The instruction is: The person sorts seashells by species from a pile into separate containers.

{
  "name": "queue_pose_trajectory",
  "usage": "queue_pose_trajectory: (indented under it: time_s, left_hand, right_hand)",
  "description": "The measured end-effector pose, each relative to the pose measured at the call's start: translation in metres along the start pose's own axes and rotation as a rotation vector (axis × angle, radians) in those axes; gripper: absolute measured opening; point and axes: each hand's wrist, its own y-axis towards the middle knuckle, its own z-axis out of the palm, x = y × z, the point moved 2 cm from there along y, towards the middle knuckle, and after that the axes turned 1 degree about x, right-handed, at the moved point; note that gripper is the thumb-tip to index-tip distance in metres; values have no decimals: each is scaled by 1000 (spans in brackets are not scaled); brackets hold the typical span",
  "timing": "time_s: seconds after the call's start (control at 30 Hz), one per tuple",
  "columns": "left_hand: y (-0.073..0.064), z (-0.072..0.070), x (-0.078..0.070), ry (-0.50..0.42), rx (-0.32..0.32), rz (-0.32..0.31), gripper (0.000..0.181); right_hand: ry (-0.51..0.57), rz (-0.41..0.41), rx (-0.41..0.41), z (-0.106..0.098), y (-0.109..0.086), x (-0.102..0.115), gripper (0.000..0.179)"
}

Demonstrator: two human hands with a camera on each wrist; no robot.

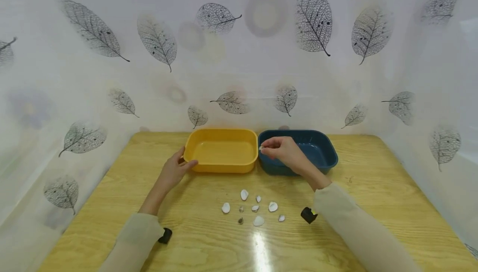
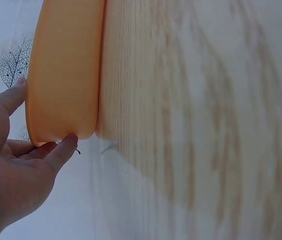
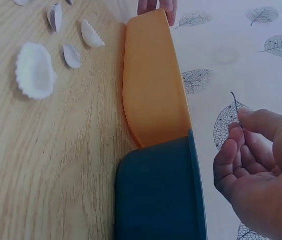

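Note:
My right hand point(image 1: 285, 151) pinches a small whitish shell point(image 1: 261, 148) between thumb and fingertips, above the left end of the dark blue basin point(image 1: 328, 162). In the right wrist view its fingers are bunched together, and the shell is mostly hidden there. At the left end of the yellow basin point(image 1: 220, 168), my left hand point(image 1: 174, 171) holds the corner, thumb toward the front and the other fingers along the end. Several white shells point(image 1: 258, 221) lie scattered on the table in front of the basins, along with a small dark shell point(image 1: 240, 221).
Both basins stand side by side at the back of the wooden table point(image 1: 373, 205). Behind them hangs a pale curtain point(image 1: 239, 69) with a leaf print. Black bands show at the left sleeve point(image 1: 138, 230) and the right sleeve point(image 1: 347, 210).

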Motion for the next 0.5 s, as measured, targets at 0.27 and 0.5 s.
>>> queue_pose_trajectory:
  time_s: [0.27,0.5]
  left_hand:
    - [-1,0,-1,-4,5,12,82]
    - [-1,-1,2,6,19,10,84]
  right_hand:
    - [24,13,-7,7,16,-1,31]
    - [39,-5,-15,15,31,-3,25]
